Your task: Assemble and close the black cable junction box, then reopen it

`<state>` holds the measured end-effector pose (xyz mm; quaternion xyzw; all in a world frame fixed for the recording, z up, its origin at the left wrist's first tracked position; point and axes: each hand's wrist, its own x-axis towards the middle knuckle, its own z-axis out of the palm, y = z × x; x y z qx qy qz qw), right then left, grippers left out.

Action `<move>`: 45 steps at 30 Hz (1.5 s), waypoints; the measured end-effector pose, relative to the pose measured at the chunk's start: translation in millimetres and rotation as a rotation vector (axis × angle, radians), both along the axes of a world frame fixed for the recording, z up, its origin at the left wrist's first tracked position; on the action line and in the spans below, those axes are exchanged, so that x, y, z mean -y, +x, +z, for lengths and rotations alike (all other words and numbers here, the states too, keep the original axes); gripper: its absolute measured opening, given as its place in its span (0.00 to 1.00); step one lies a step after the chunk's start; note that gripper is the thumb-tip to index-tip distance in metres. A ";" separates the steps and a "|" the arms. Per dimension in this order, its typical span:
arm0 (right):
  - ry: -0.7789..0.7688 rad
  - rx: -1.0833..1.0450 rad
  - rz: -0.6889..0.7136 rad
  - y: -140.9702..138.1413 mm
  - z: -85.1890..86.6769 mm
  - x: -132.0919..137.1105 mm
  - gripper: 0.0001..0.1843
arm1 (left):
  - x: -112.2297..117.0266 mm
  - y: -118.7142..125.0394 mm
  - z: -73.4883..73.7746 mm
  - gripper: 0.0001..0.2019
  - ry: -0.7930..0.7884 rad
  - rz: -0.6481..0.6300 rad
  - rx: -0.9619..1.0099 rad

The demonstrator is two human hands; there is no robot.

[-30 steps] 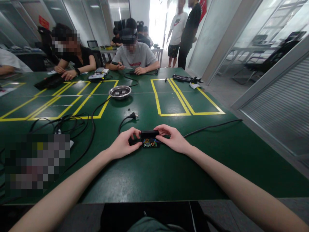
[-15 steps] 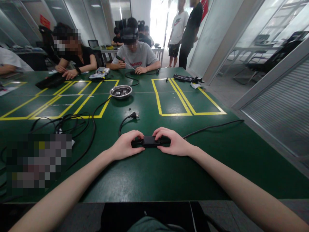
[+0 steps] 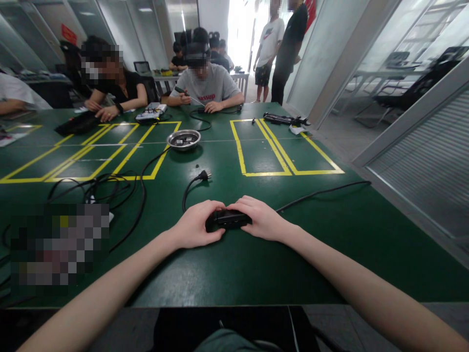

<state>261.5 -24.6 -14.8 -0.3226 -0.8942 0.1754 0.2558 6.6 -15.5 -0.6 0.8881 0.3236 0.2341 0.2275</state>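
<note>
A small black power adapter is held between my two hands just above or on the green table, tilted so a long side faces me. My left hand grips its left end, thumb below and fingers over the top. Around its right end the fingers of my right hand are closed, covering part of the top. Beyond my left hand a cord curves up to a black two-pin plug. From behind my right hand another black cable runs to the right. Where the cords meet the adapter is hidden.
A metal bowl with small metal parts stands farther off. Tangled black cables lie left, beside a blurred-out item. Yellow tape marks the green table. A person opposite holds a screwdriver.
The adapter has tipped so its side shows more toward me, and both hands have shifted slightly, the right one inward over it. The plug has barely moved.
</note>
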 end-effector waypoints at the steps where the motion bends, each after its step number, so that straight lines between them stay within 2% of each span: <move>1: 0.014 0.007 0.000 -0.5 -0.1 0.0 0.26 | 0.6 1.8 -0.3 0.19 0.016 -0.002 -0.018; 9: 0.019 0.070 -0.046 -1.6 0.7 2.5 0.26 | -3.1 7.9 -7.1 0.06 0.190 0.027 -0.196; 23: 0.040 0.091 -0.010 -2.2 7.9 4.6 0.14 | 1.0 7.3 -2.9 0.03 0.175 0.003 -0.176; 28: 0.059 0.151 -0.006 -2.1 7.7 6.2 0.13 | -0.8 6.9 -2.8 0.07 0.179 -0.042 -0.175; 33: 0.093 0.098 -0.026 -2.7 6.4 6.5 0.15 | 0.0 5.8 3.3 0.15 0.243 -0.083 -0.248; 39: 0.154 0.179 -0.021 0.3 11.1 8.4 0.18 | 1.9 6.9 6.9 0.18 0.315 -0.096 -0.286; 45: 0.210 0.211 -0.042 0.0 13.2 9.2 0.18 | 2.3 7.4 3.2 0.19 0.402 -0.108 -0.291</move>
